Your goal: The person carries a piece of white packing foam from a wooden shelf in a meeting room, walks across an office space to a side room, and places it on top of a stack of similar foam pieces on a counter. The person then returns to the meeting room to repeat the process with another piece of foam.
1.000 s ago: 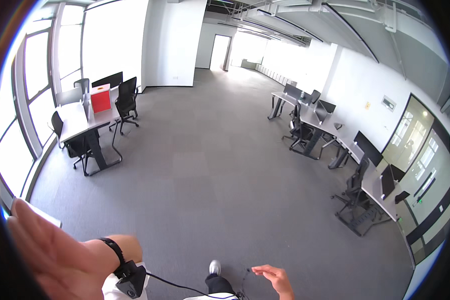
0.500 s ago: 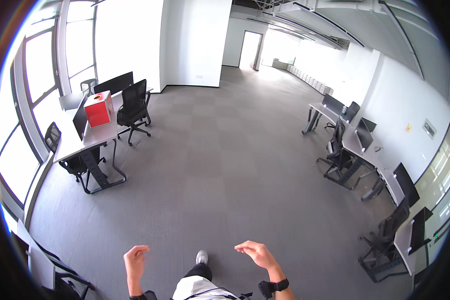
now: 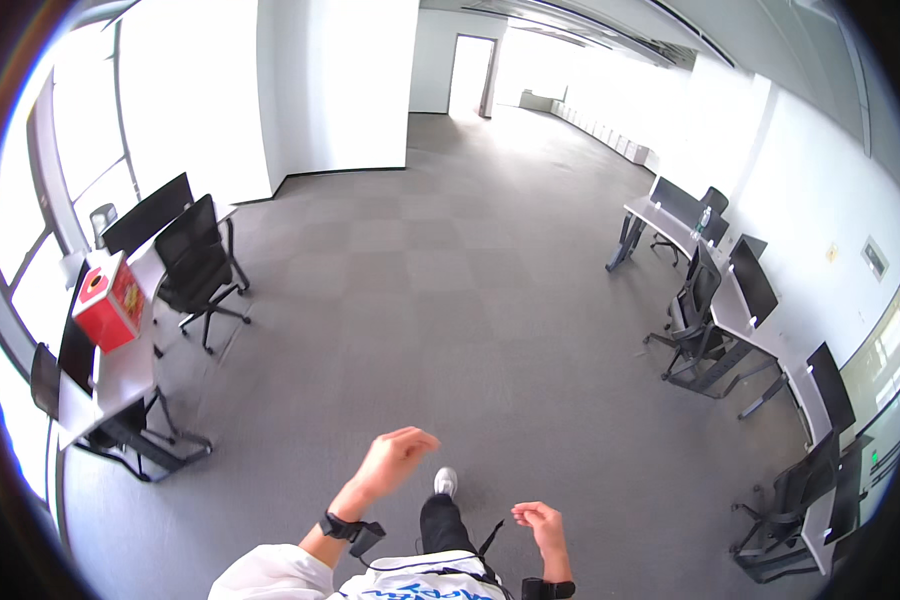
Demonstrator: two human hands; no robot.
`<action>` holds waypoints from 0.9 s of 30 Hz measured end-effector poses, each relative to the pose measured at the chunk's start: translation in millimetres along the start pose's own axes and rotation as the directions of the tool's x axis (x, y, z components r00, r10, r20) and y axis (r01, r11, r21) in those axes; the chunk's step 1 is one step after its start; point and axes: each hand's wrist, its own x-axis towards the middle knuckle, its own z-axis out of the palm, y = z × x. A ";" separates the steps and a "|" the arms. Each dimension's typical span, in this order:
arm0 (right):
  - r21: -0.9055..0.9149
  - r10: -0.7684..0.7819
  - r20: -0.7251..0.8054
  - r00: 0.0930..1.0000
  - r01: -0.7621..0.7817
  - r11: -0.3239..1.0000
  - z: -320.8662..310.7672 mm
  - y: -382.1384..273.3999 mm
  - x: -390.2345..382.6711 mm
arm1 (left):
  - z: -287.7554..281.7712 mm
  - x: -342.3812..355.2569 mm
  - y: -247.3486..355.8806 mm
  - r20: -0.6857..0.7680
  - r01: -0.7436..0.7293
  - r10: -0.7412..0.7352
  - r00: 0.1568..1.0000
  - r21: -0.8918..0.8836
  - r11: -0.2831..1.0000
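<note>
My left hand (image 3: 395,458) swings forward over the carpeted floor at lower centre, its fingers loosely bent, nothing visible in them. A black wrist device (image 3: 360,533) is strapped behind it. My right hand (image 3: 538,522) is lower, to the right, with empty, slightly bent fingers; another black device (image 3: 545,588) sits on that wrist. Neither hand touches furniture. Between and below them are a white shoe (image 3: 446,482), a dark trouser leg (image 3: 440,525), white clothing (image 3: 420,580) and black cables at the waist.
Desks (image 3: 120,380) with black chairs (image 3: 195,265), screens and a red box (image 3: 110,310) line the left, by tall windows. More desks (image 3: 795,395) and chairs (image 3: 790,495) line the right wall. Grey carpet (image 3: 450,300) runs between them toward a doorway (image 3: 470,75).
My left hand has gone from large and spread at lower left to centre, fingers now bent. My right hand has swung back lower. The furniture appears closer, as the view has moved forward.
</note>
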 end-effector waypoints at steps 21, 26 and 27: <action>-0.389 -0.196 0.503 0.842 0.423 0.818 208.9 -313.4 959.3 | -206.4 748.3 -475.6 -0.458 0.337 -0.467 0.756 -0.339 0.878; -0.288 -0.094 0.150 0.984 0.135 0.948 191.5 -317.3 1085.1 | -223.1 1026.2 -486.5 -0.216 0.258 -0.305 0.927 -0.220 0.941; -0.277 -0.080 0.013 0.997 0.080 0.957 184.4 -315.2 1110.3 | -218.8 1076.3 -496.1 -0.153 0.217 -0.250 0.956 -0.202 0.955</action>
